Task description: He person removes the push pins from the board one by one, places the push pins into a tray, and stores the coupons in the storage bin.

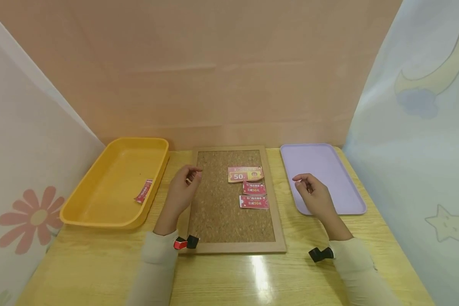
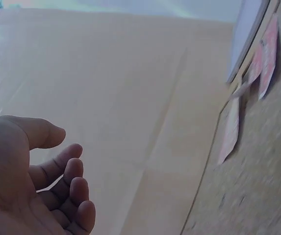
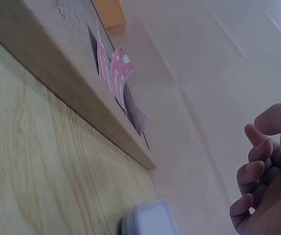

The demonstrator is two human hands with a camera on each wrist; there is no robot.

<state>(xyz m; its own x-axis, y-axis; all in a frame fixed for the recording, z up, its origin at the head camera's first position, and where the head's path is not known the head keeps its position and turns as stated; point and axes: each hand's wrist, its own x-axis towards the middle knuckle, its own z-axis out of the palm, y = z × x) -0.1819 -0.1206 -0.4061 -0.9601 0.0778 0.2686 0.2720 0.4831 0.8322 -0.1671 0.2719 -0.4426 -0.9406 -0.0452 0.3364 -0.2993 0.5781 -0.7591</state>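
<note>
My left hand (image 1: 182, 187) hovers over the left edge of the cork board (image 1: 222, 221), its fingers loosely curled around nothing. Above the left edge of the purple tray (image 1: 329, 178) hangs my right hand (image 1: 313, 193), also loosely bent and holding nothing. Three red paper coupons are on the board's right side: a large coupon (image 1: 245, 174) at the top, a smaller coupon (image 1: 254, 188) below it, and another coupon (image 1: 254, 202) lowest. In the wrist views, their edges stand up off the cork. One more coupon (image 1: 143, 191) leans inside the yellow bin (image 1: 99, 219), against its right wall.
A wooden table (image 1: 214, 278) carries the board, bin and tray. An orange-brown backdrop (image 1: 229, 85) rises behind them. White printed panels flank both sides, the left panel (image 1: 19, 127) with a flower and the right panel (image 1: 417, 161) with a moon and star.
</note>
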